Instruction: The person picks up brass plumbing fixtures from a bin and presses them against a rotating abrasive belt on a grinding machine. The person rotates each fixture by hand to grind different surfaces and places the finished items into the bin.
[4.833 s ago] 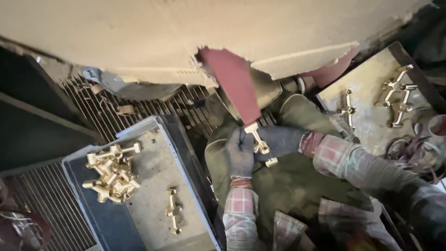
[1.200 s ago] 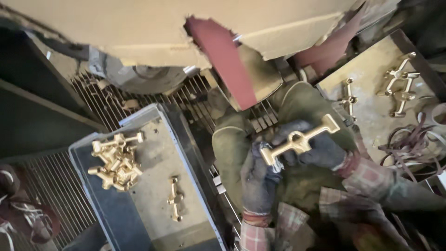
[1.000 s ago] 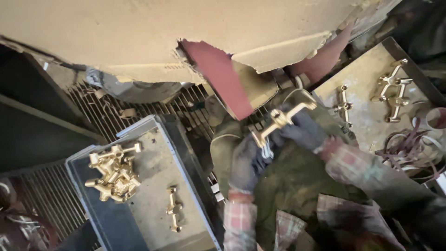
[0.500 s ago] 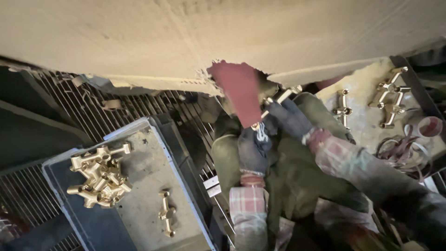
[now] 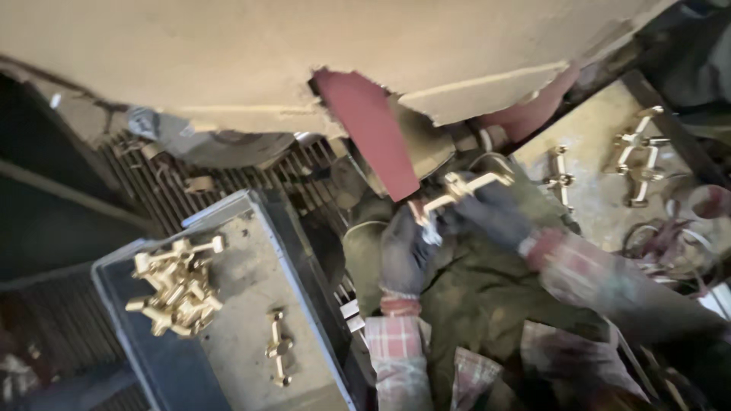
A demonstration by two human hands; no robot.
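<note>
- Both gloved hands, left hand and right hand, grip closed on a brass fitting, grinding it against the red sanding belt.
- Finished-looking pieces sit in the grey tray at eight o'clock; next likely calls for steady pressure and turning the fitting.

The belt vanishes under the cover; gloves hide part of the brass fitting; motion blurs everything.

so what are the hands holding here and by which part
Both gloved hands hold one brass fitting against the red sanding belt: left hand at its lower end, right hand at the middle.
</note>
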